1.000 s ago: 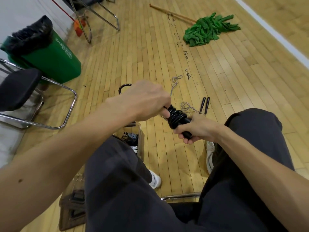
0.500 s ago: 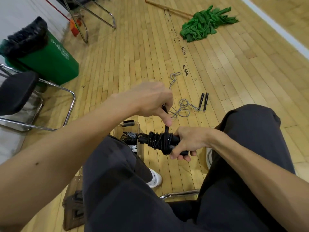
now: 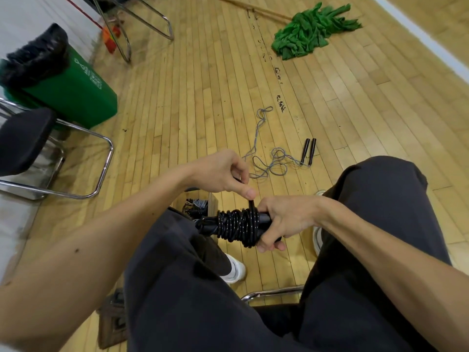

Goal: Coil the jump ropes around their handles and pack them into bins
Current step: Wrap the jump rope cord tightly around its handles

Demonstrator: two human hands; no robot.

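The black, glossy corded jump rope (image 3: 237,226), coiled thickly round its handles, is held above the lap between the knees. The handle ends are gripped by the curled fingers (image 3: 269,246) of the right hand (image 3: 286,219); the short free tail is pinched by the left hand (image 3: 223,174). The cord is judged light, springy and slick, so the coils may spring loose unless tucked; the bundle is best grasped across the coils
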